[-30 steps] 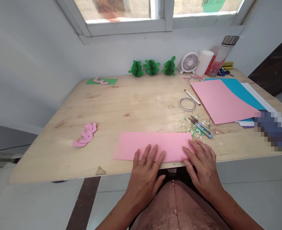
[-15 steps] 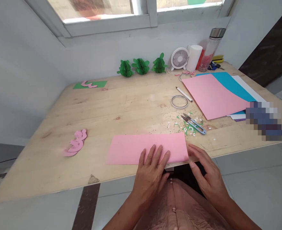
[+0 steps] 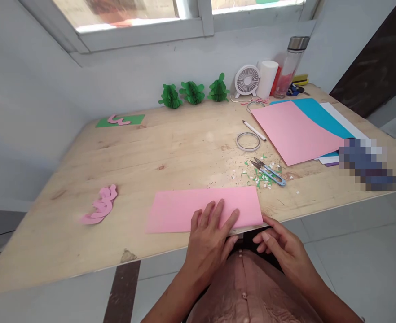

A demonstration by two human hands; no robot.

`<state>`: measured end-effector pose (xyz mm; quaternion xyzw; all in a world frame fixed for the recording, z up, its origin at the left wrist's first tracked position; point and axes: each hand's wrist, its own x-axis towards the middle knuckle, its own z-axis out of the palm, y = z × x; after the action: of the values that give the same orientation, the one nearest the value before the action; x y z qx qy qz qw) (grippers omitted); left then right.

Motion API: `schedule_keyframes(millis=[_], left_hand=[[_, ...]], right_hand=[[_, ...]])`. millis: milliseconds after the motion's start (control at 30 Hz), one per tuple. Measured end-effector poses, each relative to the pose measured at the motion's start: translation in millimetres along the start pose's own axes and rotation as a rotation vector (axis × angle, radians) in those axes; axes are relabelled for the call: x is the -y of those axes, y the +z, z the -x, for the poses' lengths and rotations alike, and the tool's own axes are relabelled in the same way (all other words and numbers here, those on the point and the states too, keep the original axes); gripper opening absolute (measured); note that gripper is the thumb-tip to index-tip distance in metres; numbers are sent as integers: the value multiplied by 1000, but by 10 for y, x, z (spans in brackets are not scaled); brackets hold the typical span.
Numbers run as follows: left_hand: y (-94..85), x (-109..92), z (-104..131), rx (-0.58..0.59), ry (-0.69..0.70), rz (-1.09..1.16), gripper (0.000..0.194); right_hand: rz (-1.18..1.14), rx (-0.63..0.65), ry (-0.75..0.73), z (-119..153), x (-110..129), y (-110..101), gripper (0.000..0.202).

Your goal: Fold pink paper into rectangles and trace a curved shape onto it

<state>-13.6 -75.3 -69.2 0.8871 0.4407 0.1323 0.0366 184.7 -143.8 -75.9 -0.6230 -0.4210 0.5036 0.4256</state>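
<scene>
Fingers (image 3: 219, 209) of our left hand (image 3: 204, 246) lie unclenched, pressing the pink folded paper (image 3: 181, 208) from above, right of its middle. Our right hand (image 3: 290, 251) is loosely bent, gripping nothing we can see, just beside the paper's near right corner; we can't quite tell if its index fingertip touches. The paper's long axis runs left to right along the counter's (image 3: 184, 157) near edge, so our right hand is nearer that end. Beyond sit blue snips (image 3: 257, 165).
</scene>
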Motion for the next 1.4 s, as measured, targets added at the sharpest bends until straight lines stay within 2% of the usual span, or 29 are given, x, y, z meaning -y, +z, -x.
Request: schedule_keyframes(millis=[133, 267, 733, 867, 933, 1000, 1067, 1167, 1200, 1267, 1400], left_hand=[[66, 21, 28, -18, 26, -40, 54], [82, 35, 38, -17, 42, -54, 56], [95, 65, -14, -27, 66, -62, 58], [87, 63, -9, -5, 72, -86, 62], [84, 61, -8, 5, 74, -96, 62], [83, 60, -8, 14, 78, -103, 63], [83, 61, -6, 22, 80, -106, 63], [83, 64, -1, 30, 81, -107, 63], [82, 64, 0, 30, 81, -107, 63], [80, 62, 1, 28, 80, -106, 62], [71, 54, -5, 30, 83, -113, 63]], right_hand=[[-111, -15, 118, -97, 22, 39, 49], [-147, -61, 175, -145, 49, 44, 43], [-196, -119, 244, -176, 71, 70, 45], [-119, -107, 215, -151, 68, 14, 42], [27, -146, 139, -109, 97, -28, 37], [264, -232, -38, -60, 156, -56, 28], [517, -283, -340, -31, 234, -48, 20], [783, -174, -772, -58, 330, 38, 25], [846, -120, -833, -81, 345, 75, 27], [948, -51, -865, -131, 343, 136, 28], [1094, -6, -881, -181, 258, 118, 28]])
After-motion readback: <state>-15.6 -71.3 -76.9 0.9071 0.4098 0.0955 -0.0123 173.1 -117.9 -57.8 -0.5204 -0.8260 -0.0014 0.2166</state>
